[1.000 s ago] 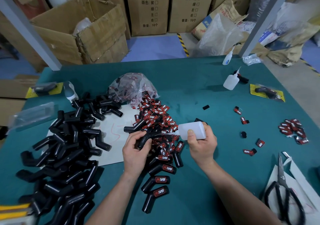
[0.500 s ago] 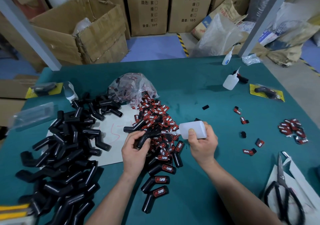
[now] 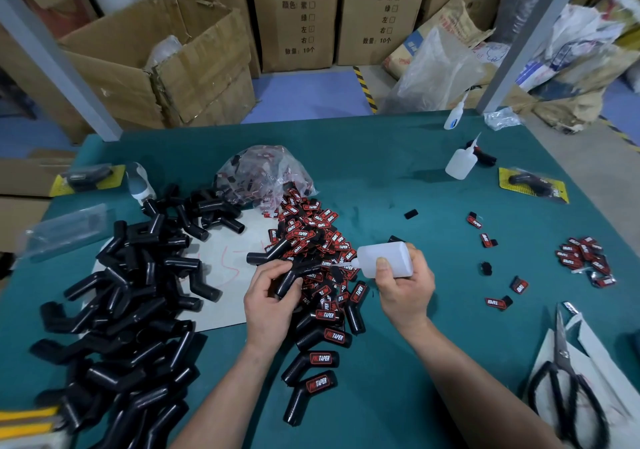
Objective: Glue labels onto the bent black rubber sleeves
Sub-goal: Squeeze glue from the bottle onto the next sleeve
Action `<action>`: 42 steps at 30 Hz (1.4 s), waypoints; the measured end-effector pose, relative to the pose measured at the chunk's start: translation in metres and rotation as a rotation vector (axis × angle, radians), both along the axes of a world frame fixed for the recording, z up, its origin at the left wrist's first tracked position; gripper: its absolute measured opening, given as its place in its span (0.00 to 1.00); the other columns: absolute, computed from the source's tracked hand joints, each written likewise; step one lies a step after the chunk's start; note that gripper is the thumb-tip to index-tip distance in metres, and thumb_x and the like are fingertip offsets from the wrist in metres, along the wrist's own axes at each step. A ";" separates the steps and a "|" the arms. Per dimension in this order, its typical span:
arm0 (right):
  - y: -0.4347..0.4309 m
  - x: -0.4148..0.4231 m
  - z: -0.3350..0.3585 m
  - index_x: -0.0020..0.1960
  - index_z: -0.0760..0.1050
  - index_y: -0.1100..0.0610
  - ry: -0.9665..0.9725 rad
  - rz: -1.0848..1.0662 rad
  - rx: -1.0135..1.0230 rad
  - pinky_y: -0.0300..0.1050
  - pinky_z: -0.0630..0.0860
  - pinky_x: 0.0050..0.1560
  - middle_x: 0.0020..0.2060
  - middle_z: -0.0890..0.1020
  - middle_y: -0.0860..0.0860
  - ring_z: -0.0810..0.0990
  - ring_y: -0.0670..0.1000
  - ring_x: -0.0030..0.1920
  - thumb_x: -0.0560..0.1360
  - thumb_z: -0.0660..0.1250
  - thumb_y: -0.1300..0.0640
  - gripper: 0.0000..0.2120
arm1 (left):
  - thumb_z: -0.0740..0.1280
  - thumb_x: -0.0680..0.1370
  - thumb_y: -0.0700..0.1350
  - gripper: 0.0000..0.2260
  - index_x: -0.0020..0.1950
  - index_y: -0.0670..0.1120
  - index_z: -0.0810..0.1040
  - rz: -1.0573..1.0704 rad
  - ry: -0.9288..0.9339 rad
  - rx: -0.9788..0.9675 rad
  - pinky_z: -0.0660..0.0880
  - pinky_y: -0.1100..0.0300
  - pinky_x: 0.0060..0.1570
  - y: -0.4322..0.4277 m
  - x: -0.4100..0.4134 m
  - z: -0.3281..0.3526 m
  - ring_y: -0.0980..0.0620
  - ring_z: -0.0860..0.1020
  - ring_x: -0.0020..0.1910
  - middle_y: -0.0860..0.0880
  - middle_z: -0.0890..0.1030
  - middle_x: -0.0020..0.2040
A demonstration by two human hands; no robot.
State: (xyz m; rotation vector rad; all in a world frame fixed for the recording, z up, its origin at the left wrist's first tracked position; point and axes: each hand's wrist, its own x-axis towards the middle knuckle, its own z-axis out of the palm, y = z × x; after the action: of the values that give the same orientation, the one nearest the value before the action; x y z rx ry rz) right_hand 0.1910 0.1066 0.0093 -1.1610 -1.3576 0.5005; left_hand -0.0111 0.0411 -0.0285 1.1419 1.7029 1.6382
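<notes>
On the table (image 3: pixel 398 171), a sleeve pile (image 3: pixel 131 310) lies left, the label heap (image 3: pixel 311 237) mid-table, with a bag (image 3: pixel 263 171) behind it and labelled sleeves (image 3: pixel 320 358) before it. Right front lie scissors (image 3: pixel 561 351); boxes (image 3: pixel 294 16) stand behind the table.

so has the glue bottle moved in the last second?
No. The glue bottle keeps its spot relative to the small black piece beyond it.

left hand (image 3: pixel 268 301): fingers curled, gripping | right hand (image 3: pixel 407 287): fingers wrapped, thumb on top | forearms angled inward
</notes>
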 end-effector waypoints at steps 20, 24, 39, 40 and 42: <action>-0.002 -0.004 -0.005 0.47 0.75 0.61 0.026 0.080 0.002 0.28 0.70 0.37 0.40 0.75 0.40 0.75 0.35 0.38 0.73 0.69 0.53 0.11 | 0.75 0.73 0.40 0.14 0.54 0.57 0.84 -0.040 -0.038 0.043 0.78 0.51 0.64 0.003 -0.002 -0.010 0.48 0.81 0.60 0.55 0.82 0.57; -0.003 -0.005 -0.002 0.47 0.76 0.63 0.041 0.068 0.028 0.31 0.70 0.36 0.41 0.76 0.41 0.75 0.36 0.38 0.75 0.70 0.47 0.17 | 0.75 0.73 0.45 0.12 0.54 0.58 0.84 -0.027 -0.047 0.045 0.78 0.49 0.64 0.003 -0.003 -0.010 0.48 0.81 0.60 0.55 0.83 0.57; -0.001 -0.003 -0.003 0.46 0.76 0.69 0.018 0.036 0.024 0.27 0.70 0.38 0.39 0.77 0.51 0.74 0.43 0.37 0.73 0.68 0.52 0.18 | 0.75 0.73 0.45 0.12 0.54 0.58 0.84 -0.023 -0.081 -0.004 0.79 0.35 0.60 0.001 -0.001 -0.007 0.47 0.81 0.60 0.54 0.83 0.57; 0.000 -0.002 -0.003 0.46 0.76 0.69 0.022 0.021 0.022 0.27 0.70 0.38 0.38 0.77 0.52 0.74 0.44 0.37 0.73 0.68 0.51 0.19 | 0.75 0.73 0.43 0.13 0.54 0.58 0.84 -0.020 -0.080 -0.006 0.79 0.36 0.61 0.001 -0.001 -0.006 0.47 0.81 0.60 0.54 0.83 0.57; 0.000 -0.002 -0.004 0.47 0.77 0.66 0.046 -0.004 -0.018 0.29 0.72 0.38 0.37 0.77 0.50 0.74 0.44 0.37 0.72 0.68 0.49 0.18 | 0.75 0.73 0.42 0.13 0.53 0.57 0.84 -0.014 -0.063 0.006 0.78 0.41 0.64 0.001 0.000 -0.005 0.48 0.81 0.60 0.54 0.83 0.56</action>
State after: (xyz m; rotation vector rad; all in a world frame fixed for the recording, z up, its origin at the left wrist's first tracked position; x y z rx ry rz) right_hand 0.1892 0.1070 0.0053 -1.1599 -1.3136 0.5339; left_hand -0.0107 0.0425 -0.0332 1.0914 1.6481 1.6542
